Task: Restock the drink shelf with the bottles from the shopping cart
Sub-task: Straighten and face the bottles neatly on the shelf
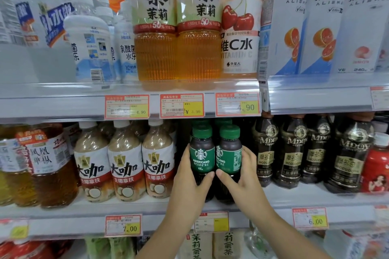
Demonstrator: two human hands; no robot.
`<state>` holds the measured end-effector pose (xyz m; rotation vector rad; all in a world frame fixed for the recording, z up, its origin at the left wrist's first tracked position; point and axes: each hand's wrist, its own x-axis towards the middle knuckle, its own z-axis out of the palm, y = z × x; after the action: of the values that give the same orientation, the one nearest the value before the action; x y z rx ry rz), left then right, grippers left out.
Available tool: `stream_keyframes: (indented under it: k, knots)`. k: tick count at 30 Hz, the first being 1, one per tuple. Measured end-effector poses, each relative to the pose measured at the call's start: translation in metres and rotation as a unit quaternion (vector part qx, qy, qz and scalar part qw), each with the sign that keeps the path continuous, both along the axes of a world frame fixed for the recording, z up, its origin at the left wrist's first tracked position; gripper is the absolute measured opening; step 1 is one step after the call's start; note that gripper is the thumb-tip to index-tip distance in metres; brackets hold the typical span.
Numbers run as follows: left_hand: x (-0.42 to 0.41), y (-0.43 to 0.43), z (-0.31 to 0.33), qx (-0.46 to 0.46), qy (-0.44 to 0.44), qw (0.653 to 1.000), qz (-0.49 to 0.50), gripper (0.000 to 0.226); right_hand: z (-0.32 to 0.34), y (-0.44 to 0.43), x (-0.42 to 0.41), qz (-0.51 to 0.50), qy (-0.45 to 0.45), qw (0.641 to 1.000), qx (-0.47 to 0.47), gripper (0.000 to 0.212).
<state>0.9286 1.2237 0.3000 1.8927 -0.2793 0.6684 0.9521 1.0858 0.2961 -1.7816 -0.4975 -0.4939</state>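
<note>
Head view: faces the drink shelf (130, 209) head-on, tilted slightly down
Nearness: close, shelf within arm's reach
Framing: rows above and below it cropped
Edges: blurred, probably wide-angle distortion

Both hands, left (190, 183) and right (245, 183), clasp two green-capped coffee bottles (215, 153), seemingly standing on middle shelf (84, 210).

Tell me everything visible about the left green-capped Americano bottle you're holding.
The left Americano bottle is small, clear plastic as it looks, filled with dark coffee, with a green screw cap and a green label facing forward. It stands upright on the middle shelf, touching its twin on the right. The left hand wraps its lower half, thumb across the front. More green caps show behind.
</note>
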Motion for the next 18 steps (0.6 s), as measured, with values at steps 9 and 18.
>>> stream_keyframes:
  k: [9,18]
  knots:
    - [0.000,0.014,-0.011,-0.010,0.040,0.998,-0.049,0.077,0.004,-0.015,-0.005,-0.052,0.026,0.998,-0.016,0.070]
    - [0.000,0.010,-0.011,-0.014,0.029,0.999,-0.038,0.073,-0.004,-0.007,-0.015,-0.039,-0.025,0.995,-0.084,0.069]
